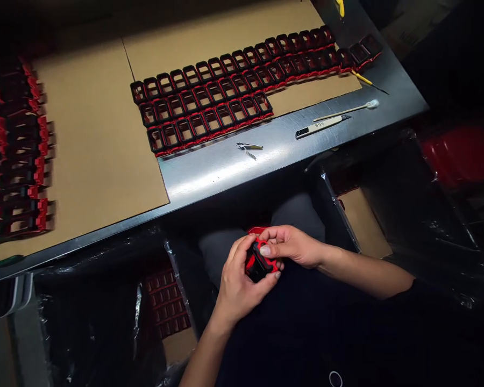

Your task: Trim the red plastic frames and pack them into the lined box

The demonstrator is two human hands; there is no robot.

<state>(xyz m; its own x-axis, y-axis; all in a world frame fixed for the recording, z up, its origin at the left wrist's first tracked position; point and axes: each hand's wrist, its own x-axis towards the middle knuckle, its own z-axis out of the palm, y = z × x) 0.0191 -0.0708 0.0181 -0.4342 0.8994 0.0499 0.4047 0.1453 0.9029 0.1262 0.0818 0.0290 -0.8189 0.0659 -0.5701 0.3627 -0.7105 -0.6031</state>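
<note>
Left hand (237, 282) and right hand (288, 246) close together over the lap, both clamped on one red-and-black frame part (258, 262), apparently under hand inspection or trimming; placement among the rows of finished frames (226, 91) judged outstanding.

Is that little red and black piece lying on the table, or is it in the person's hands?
In the hands: the piece is held above the lap between the left hand and right hand, off the table.

Left grip (242, 279), right grip (292, 244) clasped together
</note>
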